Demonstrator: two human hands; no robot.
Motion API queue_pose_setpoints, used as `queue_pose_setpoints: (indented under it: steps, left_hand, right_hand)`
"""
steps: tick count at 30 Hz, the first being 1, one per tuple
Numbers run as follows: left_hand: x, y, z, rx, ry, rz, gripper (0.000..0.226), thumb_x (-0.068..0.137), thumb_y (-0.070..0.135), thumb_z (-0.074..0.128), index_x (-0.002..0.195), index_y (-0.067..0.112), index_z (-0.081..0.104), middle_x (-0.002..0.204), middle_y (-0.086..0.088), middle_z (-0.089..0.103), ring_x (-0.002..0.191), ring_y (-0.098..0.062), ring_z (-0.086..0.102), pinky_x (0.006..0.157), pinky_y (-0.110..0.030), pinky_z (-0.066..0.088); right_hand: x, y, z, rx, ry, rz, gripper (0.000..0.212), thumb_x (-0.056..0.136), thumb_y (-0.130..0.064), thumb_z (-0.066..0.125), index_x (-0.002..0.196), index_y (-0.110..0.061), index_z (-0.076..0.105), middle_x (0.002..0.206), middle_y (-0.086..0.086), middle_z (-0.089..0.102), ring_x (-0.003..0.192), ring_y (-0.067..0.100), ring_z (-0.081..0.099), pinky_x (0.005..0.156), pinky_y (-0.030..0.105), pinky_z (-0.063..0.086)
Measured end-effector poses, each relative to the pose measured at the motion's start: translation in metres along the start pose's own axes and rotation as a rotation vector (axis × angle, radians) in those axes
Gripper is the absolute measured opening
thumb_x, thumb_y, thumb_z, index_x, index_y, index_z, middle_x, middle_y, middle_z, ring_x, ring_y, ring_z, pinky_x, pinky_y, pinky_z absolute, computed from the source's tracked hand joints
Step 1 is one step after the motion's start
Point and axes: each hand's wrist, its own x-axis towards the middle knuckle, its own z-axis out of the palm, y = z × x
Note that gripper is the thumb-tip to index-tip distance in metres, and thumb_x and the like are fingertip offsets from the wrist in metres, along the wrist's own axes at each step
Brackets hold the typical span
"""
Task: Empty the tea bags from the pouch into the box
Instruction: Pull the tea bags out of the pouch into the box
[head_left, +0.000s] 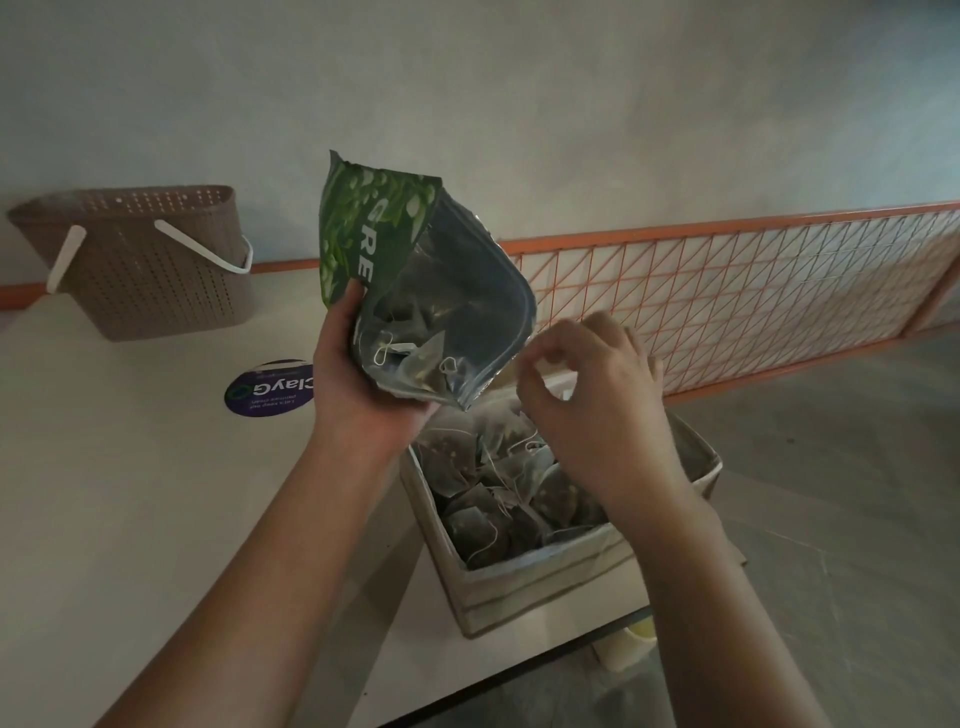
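Observation:
A green pouch (384, 228) with a silver lining is tipped mouth-down above the box (524, 577). My left hand (358, 384) grips its lower left side. Through the open mouth a few tea bags (415, 358) show, lying near the lip. My right hand (587, 395) hovers at the right edge of the pouch mouth, over the box, with fingers curled and thumb meeting fingertip; whether it pinches anything I cannot tell. The beige box stands at the table's right edge and holds several pyramid tea bags (498, 493) with strings.
A brown perforated basket (150, 270) with white handles stands at the back left of the pale table (130, 493). A round dark sticker (270, 387) lies on the table near the pouch. An orange wire grid (727, 291) leans along the wall. Grey floor is to the right.

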Motion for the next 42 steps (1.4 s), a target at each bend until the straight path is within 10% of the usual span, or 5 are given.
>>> queue_pose_setpoints:
  steps: [10, 21, 25, 34, 42]
  left_hand:
    - [0.0, -0.012, 0.002, -0.015, -0.029, 0.037, 0.045, 0.097, 0.046, 0.051, 0.123, 0.013, 0.065, 0.126, -0.007, 0.064, 0.114, -0.025, 0.063, 0.099, -0.032, 0.052]
    - [-0.003, -0.009, 0.002, -0.016, 0.04, 0.037, 0.059, 0.09, 0.049, 0.059, 0.141, 0.019, 0.06, 0.144, -0.007, 0.06, 0.121, -0.028, 0.063, 0.097, -0.041, 0.056]
    - [-0.002, -0.004, 0.0, -0.04, 0.029, 0.041, 0.056, 0.091, 0.051, 0.057, 0.139, 0.023, 0.061, 0.14, -0.009, 0.063, 0.13, -0.033, 0.058, 0.111, -0.05, 0.043]
    - [0.0, 0.003, -0.002, -0.072, -0.045, -0.016, 0.055, 0.096, 0.051, 0.052, 0.143, 0.022, 0.057, 0.146, -0.009, 0.058, 0.135, -0.034, 0.054, 0.112, -0.054, 0.041]
    - [0.001, -0.002, -0.001, -0.022, 0.015, 0.004, 0.057, 0.094, 0.051, 0.054, 0.144, 0.025, 0.056, 0.146, -0.006, 0.059, 0.134, -0.03, 0.055, 0.114, -0.048, 0.04]
  right_hand:
    - [-0.001, -0.034, 0.043, -0.244, -0.054, -0.089, 0.052, 0.089, -0.066, 0.039, 0.103, -0.028, 0.071, 0.105, -0.002, 0.059, 0.103, 0.025, 0.043, 0.088, 0.039, 0.029]
    - [-0.011, -0.026, 0.019, 0.236, -0.155, -0.027, 0.016, 0.082, -0.029, 0.064, 0.093, -0.031, 0.052, 0.085, -0.02, 0.061, 0.095, 0.009, 0.056, 0.098, 0.038, 0.034]
    - [-0.01, -0.013, -0.007, 0.495, -0.099, 0.112, 0.037, 0.084, -0.008, 0.068, 0.108, -0.031, 0.052, 0.081, -0.015, 0.059, 0.076, -0.005, 0.059, 0.066, 0.011, 0.049]
    - [-0.01, 0.018, -0.013, 0.409, -0.178, 0.243, 0.006, 0.088, -0.032, 0.07, 0.092, -0.027, 0.068, 0.08, -0.005, 0.072, 0.058, 0.009, 0.063, 0.048, 0.014, 0.044]
    - [-0.003, -0.011, 0.001, 0.277, 0.065, -0.034, 0.013, 0.086, -0.03, 0.071, 0.098, -0.026, 0.072, 0.095, -0.017, 0.054, 0.094, 0.014, 0.054, 0.08, 0.028, 0.047]
